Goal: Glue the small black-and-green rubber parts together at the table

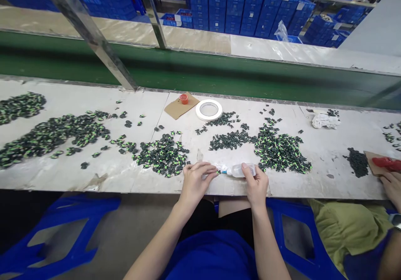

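Between the thumb and fingertips of my left hand [197, 180] is a small dark green and bright green part [218, 172], its exact kind too small to tell. My right hand [256, 183] is closed around a clear squeeze bottle [241, 170], held nearly level. Its blue tip points left and meets or nearly meets the small part. Left of my left hand lies a pile of similar dark and bright green parts [163, 155]. Beyond my right hand spreads another such pile [280, 148], and small plain dark pieces [232, 140] lie ahead of both hands.
A roll of white tape [209, 110] and a red-filled cup [184, 99] on cardboard [175, 109] lie at the back. More parts [53, 136] cover the left. At the far right is another person's hand [392, 186] by a dark heap [358, 162]. A green-sided conveyor ledge [219, 71] runs behind.
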A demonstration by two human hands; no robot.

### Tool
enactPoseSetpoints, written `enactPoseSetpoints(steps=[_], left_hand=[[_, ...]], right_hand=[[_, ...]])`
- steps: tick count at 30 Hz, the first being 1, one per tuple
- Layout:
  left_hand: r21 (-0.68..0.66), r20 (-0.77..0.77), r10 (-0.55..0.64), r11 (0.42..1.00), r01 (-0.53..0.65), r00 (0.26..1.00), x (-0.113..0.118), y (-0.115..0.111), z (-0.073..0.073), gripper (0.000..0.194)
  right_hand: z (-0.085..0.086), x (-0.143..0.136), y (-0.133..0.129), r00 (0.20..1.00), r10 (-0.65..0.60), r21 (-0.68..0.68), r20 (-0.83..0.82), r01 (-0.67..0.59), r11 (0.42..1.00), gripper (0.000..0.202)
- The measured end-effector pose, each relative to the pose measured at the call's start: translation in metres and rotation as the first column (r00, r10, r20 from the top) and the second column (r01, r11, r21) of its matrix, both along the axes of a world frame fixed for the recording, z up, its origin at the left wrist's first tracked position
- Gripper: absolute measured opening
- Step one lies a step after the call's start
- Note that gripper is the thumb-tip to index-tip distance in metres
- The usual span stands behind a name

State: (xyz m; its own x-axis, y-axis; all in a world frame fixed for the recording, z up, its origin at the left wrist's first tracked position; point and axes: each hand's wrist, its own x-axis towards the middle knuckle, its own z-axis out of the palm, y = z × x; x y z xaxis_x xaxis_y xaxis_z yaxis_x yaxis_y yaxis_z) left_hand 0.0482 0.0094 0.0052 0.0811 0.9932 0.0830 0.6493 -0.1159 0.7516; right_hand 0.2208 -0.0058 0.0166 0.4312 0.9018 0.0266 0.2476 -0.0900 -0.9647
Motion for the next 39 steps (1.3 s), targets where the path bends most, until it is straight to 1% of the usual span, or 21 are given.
enactPoseSetpoints(steps=[9, 16, 24, 28, 39], left_hand=[[0.001, -0.008, 0.002, 1.0, -0.002, 1.0, 0.0001, -0.0002, 0.0003, 0.01], [-0.004, -0.009, 0.011, 1.0, -0.011, 1.0, 0.0002, 0.0003, 0.0001, 0.01], [-0.014, 0.002, 0.004, 1.0, -0.004, 1.0, -0.0001, -0.0001, 0.0009, 0.008], [0.001, 0.008, -0.003, 1.0, 0.003, 1.0, -0.0005, 0.0001, -0.0001, 0.006], [0.006, -0.005, 0.002, 1.0, -0.002, 1.0, -0.0008, -0.0004, -0.0015, 0.005]], right_hand=[[0.0, -0.0002, 0.0004, 1.0, -0.015, 0.015, 0.015, 0.015, 1.0, 0.044], [-0.0011, 0.0001, 0.0, 0.998, -0.05, 0.018, -0.029, 0.05, 0.999, 0.043], [-0.0004, -0.0004, 0.0008, 1.0, -0.017, 0.019, -0.014, 0.018, 1.0, 0.042], [-0.0013, -0.0002, 0.001, 1.0, -0.009, 0.022, -0.007, 0.009, 1.0, 0.042], [0.0021, -0.0022, 0.0008, 1.0, -0.026, 0.017, -0.009, 0.026, 1.0, 0.043]])
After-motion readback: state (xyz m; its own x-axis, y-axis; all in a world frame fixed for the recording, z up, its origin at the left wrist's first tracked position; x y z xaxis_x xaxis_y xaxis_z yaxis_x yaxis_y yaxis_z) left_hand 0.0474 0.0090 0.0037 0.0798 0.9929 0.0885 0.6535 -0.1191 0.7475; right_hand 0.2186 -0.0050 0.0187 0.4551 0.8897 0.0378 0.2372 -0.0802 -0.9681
